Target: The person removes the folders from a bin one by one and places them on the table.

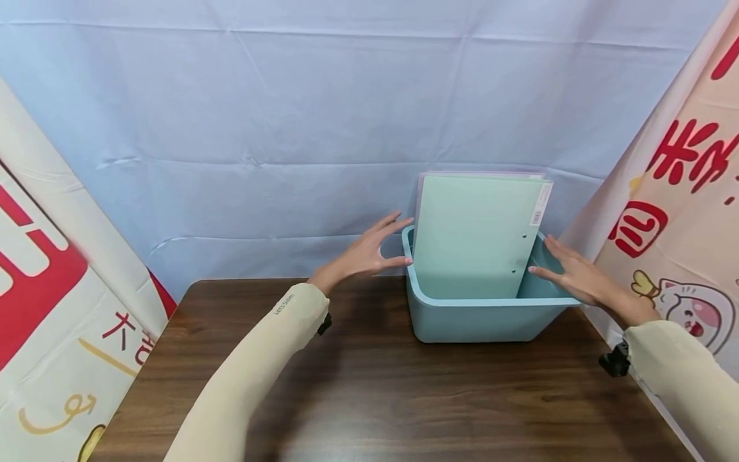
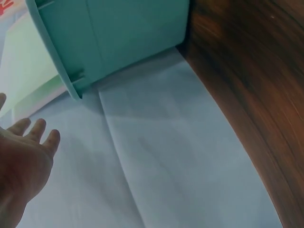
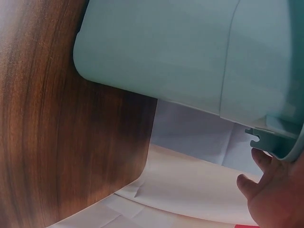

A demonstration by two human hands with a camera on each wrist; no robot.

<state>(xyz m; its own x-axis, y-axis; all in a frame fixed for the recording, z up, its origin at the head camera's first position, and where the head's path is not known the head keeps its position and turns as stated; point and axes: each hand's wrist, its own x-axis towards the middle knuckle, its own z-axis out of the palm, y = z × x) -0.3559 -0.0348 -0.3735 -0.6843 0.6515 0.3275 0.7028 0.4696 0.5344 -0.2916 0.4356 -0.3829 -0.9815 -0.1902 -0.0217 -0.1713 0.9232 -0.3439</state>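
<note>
A light blue plastic bin [image 1: 473, 321] stands on the table. Upright inside it leans a mint-green folder [image 1: 473, 237], with a white label on its top right and small dark holes along its right side. A purple edge [image 1: 485, 173] shows just behind that folder. To the left of the bin is my left hand [image 1: 366, 252], fingers spread and apart, thumb tip close to the left rim and holding nothing. My right hand [image 1: 577, 273] is at the right rim, thumb over the inside and fingers extended outside; contact with the rim is hard to tell.
The brown wooden table [image 1: 358, 391] has its back edge against a pale blue cloth [image 1: 288, 128]. Printed cloths hang on both sides, the right one [image 1: 687, 224] close beside the bin.
</note>
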